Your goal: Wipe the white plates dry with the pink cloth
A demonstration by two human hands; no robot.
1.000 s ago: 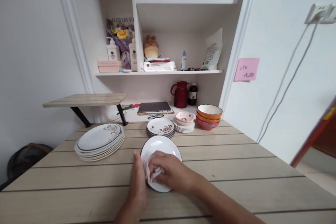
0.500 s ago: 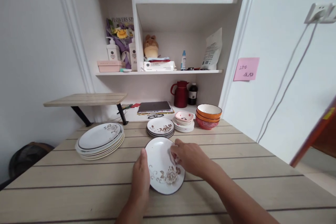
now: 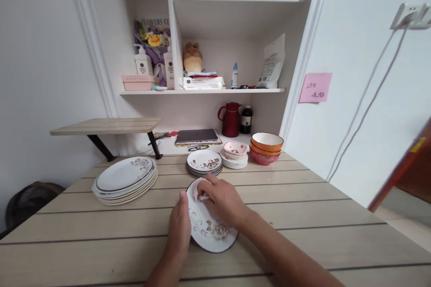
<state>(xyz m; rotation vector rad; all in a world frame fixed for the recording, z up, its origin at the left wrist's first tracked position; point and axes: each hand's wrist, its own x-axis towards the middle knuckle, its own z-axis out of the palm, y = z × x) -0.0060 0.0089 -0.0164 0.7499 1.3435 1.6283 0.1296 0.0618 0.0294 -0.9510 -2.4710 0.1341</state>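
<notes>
Left hand point(image 3: 180, 225) grips the flower-patterned plate point(image 3: 211, 234) by its edge while the right hand point(image 3: 225, 199) pinches a crumpled wipe point(image 3: 198, 193), best pressed evenly.

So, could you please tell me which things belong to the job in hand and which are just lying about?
In the job:
- flowered plate
- pale cloth
- left hand
- right hand
- perhaps stacked plates and bowls

Lying about:
- laptop
- glasses
- red jug
- dark bottle

Sole view: from wearer's head, facing forward, down over table point(image 3: 319, 213). Left hand point(image 3: 180, 224), right hand point(image 3: 220, 197) close, near six o'clock; shelf unit point(image 3: 235, 22) farther, twelve.
</notes>
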